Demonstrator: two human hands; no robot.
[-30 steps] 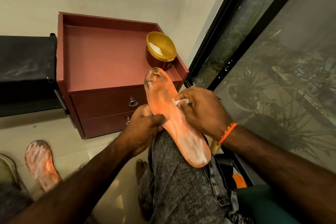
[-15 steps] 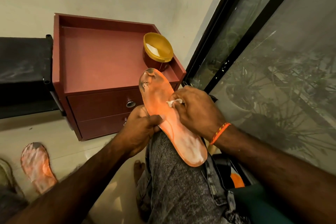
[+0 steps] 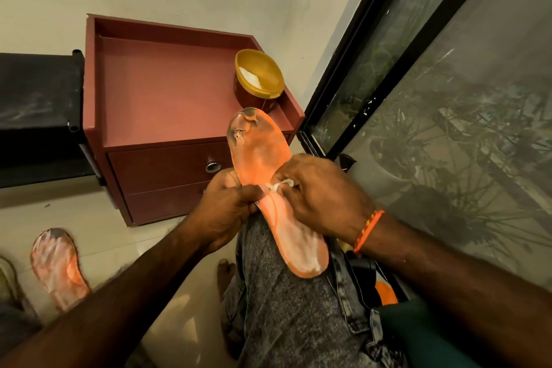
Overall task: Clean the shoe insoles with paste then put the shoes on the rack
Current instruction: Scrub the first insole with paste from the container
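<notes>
The flat orange foam insole lies propped along the person's knee. The left hand pinches its edge at mid-length to steady it; the right hand curls its fingers onto white paste smeared there. The heel end is already whitened, the grimy toe end not, so rubbing should work upward with firm strokes. The gold-rimmed paste jar sits on the maroon wooden desk.

The left hand grips the orange insole at its edge while the right hand presses white paste, under its fingertips, onto the insole's middle.
</notes>
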